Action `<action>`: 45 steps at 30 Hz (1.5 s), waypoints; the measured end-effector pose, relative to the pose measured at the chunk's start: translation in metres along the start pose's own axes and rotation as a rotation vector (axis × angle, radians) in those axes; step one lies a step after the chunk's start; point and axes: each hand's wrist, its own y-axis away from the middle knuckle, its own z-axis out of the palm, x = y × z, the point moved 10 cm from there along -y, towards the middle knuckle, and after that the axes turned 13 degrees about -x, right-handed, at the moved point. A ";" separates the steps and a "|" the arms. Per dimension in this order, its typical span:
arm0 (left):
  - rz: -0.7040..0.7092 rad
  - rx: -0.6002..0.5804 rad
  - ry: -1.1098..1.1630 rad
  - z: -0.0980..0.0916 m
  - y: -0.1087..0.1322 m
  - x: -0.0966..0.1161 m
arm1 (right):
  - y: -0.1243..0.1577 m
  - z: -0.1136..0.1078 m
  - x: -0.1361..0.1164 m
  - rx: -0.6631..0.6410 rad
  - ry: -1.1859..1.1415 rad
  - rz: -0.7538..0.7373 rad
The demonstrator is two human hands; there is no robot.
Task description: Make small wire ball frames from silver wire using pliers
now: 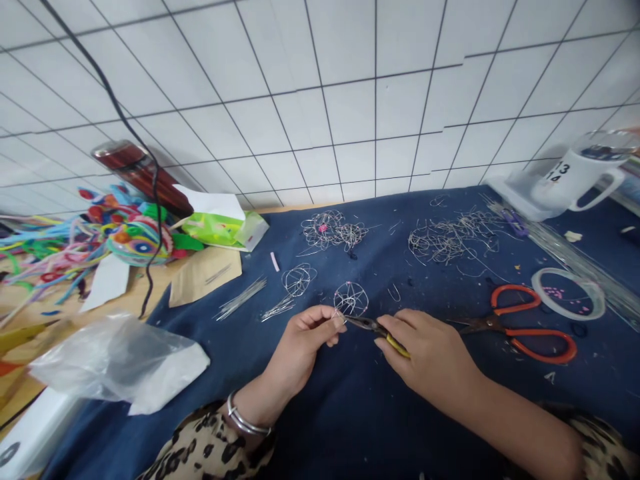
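My left hand pinches the lower edge of a round wire ornament, a thin silvery ring with wires crossing inside and small pink beads on it. My right hand is wrapped round yellow-handled pliers. The dark jaws point left and meet the wire right beside my left fingertips; whether they clamp it is too small to tell. Behind and left of the ornament lies another wire ring, above a small bundle of short wires.
Orange-handled scissors lie right of my right hand, near a clear dish with pink beads. Tangled wire pieces and more wire rings sit farther back. A white mug stands back right; a plastic bag lies left.
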 end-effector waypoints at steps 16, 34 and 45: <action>0.067 0.084 0.164 0.007 0.003 -0.003 | 0.001 0.000 -0.004 -0.069 -0.011 0.083; 0.131 0.148 0.182 0.003 0.004 -0.004 | -0.006 0.002 -0.014 -0.132 0.089 0.130; 0.143 0.126 0.188 0.004 0.003 -0.004 | -0.008 0.007 -0.010 -0.175 0.018 0.117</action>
